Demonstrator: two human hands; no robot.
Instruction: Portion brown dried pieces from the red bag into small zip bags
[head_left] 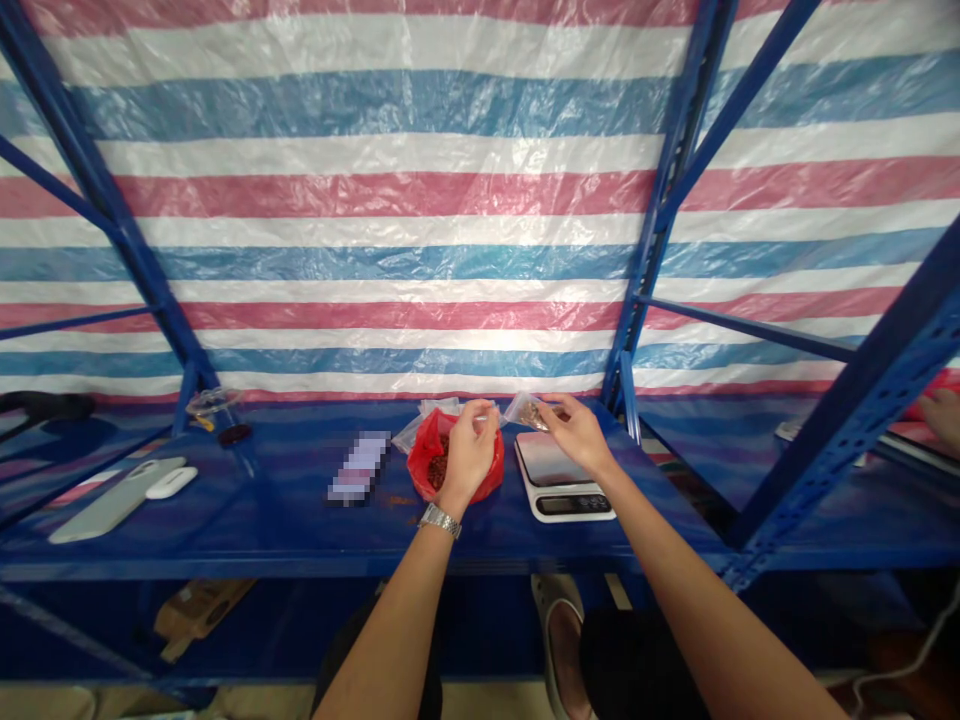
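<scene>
My right hand (576,430) grips a small clear plastic bag (525,409) with brown bits inside, tilted above the back edge of a white kitchen scale (559,462). At the other end of that bag, the fingers of my left hand (471,447) are pinched together on its clear edge, though the exact contact is small to see. Below my left hand stands an open red plastic bag (423,450) holding reddish-brown bits, partly covered by the hand and wrist. More clear plastic bags (409,434) lie behind the red one.
Left of the red bag lies a phone with a blurred screen (360,467). Farther left are a pale phone (112,505), a white earphone case (172,483) and a clear plastic cup (225,412). Blue uprights (652,250) flank the blue shelf (300,540). Another person's hand (941,415) shows at far right.
</scene>
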